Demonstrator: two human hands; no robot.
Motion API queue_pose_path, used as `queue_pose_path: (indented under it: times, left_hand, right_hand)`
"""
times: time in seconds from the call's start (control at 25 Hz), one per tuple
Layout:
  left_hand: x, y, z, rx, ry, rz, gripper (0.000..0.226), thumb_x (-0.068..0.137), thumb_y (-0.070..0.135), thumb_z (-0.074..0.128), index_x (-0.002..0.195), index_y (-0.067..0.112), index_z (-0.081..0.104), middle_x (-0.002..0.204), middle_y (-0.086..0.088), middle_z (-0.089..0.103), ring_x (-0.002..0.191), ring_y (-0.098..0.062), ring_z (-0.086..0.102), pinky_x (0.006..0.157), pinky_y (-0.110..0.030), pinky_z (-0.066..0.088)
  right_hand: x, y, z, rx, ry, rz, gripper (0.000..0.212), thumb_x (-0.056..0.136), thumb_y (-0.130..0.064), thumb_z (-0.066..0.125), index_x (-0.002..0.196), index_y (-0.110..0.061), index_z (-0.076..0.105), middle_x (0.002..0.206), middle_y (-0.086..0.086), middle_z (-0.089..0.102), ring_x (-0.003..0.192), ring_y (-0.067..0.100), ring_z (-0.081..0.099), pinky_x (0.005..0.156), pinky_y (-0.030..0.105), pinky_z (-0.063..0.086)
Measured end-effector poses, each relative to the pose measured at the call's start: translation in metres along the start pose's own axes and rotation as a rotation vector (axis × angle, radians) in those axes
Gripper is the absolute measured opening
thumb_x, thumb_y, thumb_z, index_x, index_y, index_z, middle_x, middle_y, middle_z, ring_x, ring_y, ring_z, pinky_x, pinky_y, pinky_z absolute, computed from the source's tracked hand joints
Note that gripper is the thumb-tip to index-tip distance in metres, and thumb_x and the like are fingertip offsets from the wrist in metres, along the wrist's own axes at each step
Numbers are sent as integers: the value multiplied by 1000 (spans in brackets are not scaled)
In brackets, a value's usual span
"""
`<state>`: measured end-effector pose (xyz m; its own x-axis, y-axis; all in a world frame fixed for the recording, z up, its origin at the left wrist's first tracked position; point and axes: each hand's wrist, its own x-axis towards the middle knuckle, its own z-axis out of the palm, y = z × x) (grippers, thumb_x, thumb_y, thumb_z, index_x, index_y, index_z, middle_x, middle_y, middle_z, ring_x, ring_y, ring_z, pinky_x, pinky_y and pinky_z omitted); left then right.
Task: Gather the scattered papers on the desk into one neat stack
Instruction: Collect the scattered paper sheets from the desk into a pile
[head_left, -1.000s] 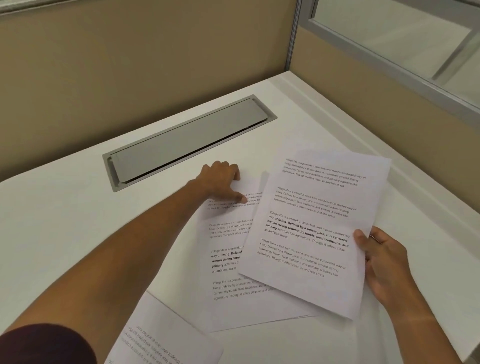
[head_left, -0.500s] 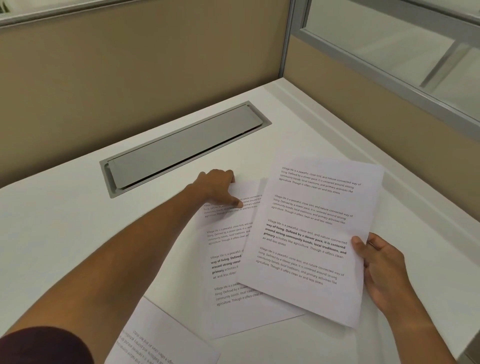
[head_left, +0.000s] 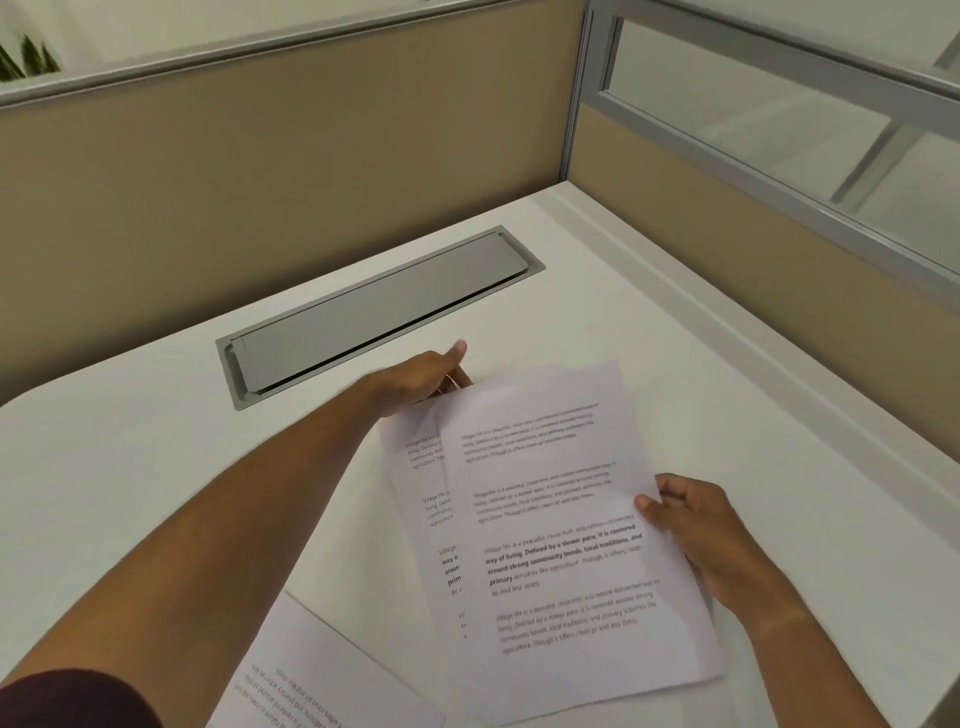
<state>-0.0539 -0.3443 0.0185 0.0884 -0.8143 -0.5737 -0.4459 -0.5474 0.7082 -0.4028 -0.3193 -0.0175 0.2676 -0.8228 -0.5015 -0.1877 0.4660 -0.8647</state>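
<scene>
Right hand (head_left: 696, 530) and left hand (head_left: 426, 374) each pinch overlapping sheets (head_left: 550, 519) beside the cable hatch (head_left: 374, 312) — loose grip risks fanning.

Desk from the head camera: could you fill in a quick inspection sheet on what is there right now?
Surface: white desk, set in a corner.
Job's things: top sheet overlaps the sheet beneath, edges not yet lined up; a separate sheet lies apart at the near edge, print facing the other way.
Clutter: nothing seen.
Grips: left hand holds the far left corner of the sheets; right hand pinches the top sheet's right edge.
Cables: nothing seen; grey hatch lid is set in the desk.
Surroundings: tan partition behind, glass panel to the right.
</scene>
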Motion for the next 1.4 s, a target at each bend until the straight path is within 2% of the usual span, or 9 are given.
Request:
queue_pose_path:
  times: [0.16,0.32,0.48,0.6,0.76,0.88,0.96,1.08,1.4]
  left_hand:
    - [-8,8,1,344,-13,145,32,84,42,68,96,12,71,95,-3,69,86,-21,61,76,-33,48]
    - [-31,28,0,519,153,352,12,86,19,67,95,10,67,96,-7,70,87,-24,63,78,-39,51]
    - [-69,50,-15,501,214,445,4,86,17,67,87,13,67,90,-5,70,84,-23,62,78,-38,50]
    - [-101,62,-28,402,296,534,11,82,17,73,93,14,72,92,-3,74,87,-17,67,82,-32,53]
    - [-150,37,-31,-93,819,533,64,68,40,82,125,31,53,121,4,61,107,-4,60,89,-15,46]
    - [-176,0,-15,-486,662,490,92,62,49,84,137,21,41,132,-2,59,115,-14,61,94,-32,53]
    - [-189,-15,-5,-545,610,518,75,72,35,82,134,11,48,128,-7,65,113,-23,65,94,-47,55]
    - [-218,-18,6,-582,746,533,39,89,13,66,127,8,57,114,-4,72,99,-19,72,83,-41,60]
    - [-319,-63,-10,-516,1029,680,29,95,15,49,124,13,46,121,-17,60,109,-28,63,89,-45,56]
  right_hand:
    - [16,-2,22,-74,-1,-64,17,92,-1,61,99,-9,73,95,11,78,89,30,74,87,45,57]
    - [24,-11,38,-206,117,-189,14,87,-14,71,100,-18,67,94,4,75,84,19,72,70,29,56]
    - [26,-39,47,-124,43,-287,48,77,-21,81,119,-22,57,102,-5,71,87,14,71,68,25,55]
    - [21,-66,49,25,-139,-318,49,68,-25,83,112,-9,69,102,11,77,90,30,74,70,35,61]
    - [3,-98,53,55,-171,-425,63,51,-47,88,102,-13,74,100,8,77,88,31,74,70,39,61]
    - [-14,-118,63,141,-217,-498,46,67,-32,81,106,-9,70,105,9,76,92,33,73,76,44,60]
    - [-26,-127,81,203,-281,-525,35,76,-19,75,109,-8,69,107,10,76,94,31,73,77,41,59]
    - [-41,-130,113,178,-336,-554,30,80,-10,74,109,-6,69,106,11,76,94,31,73,79,44,60]
    - [-85,-132,200,21,-481,-716,32,81,-15,76,112,-11,68,107,8,74,96,28,71,76,39,59]
